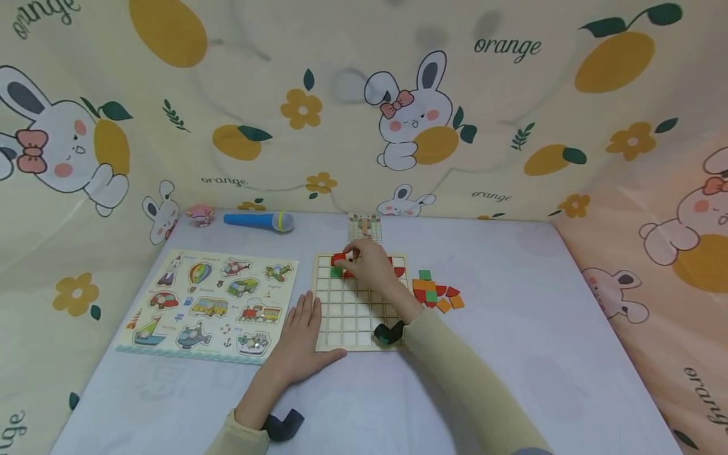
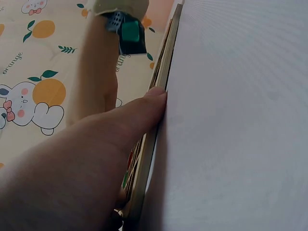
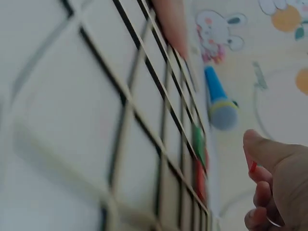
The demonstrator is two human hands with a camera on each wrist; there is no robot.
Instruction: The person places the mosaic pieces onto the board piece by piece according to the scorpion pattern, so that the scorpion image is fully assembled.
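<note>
A pale wooden grid board (image 1: 334,318) lies on the table. My left hand (image 1: 301,341) rests at its near left corner, fingers straight along the left side and thumb on the front edge. In the left wrist view, that thumb (image 2: 139,113) touches the board's side (image 2: 153,125). My right hand (image 1: 372,268) is over the far rows. Its thumb and fingers pinch a small red tile (image 3: 251,163), seen edge-on in the right wrist view. A green tile (image 1: 337,272) sits in a cell near the fingertips. Farther right in the far rows lies a red rounded tile (image 1: 400,272), with others partly hidden by the hand.
Loose orange, red and green tiles (image 1: 457,301) lie right of the board. A small pattern card (image 1: 364,218) is behind it. To the left is a vehicle picture puzzle (image 1: 213,325). At the back left are a toy microphone (image 1: 253,220) and a pink figurine (image 1: 201,215).
</note>
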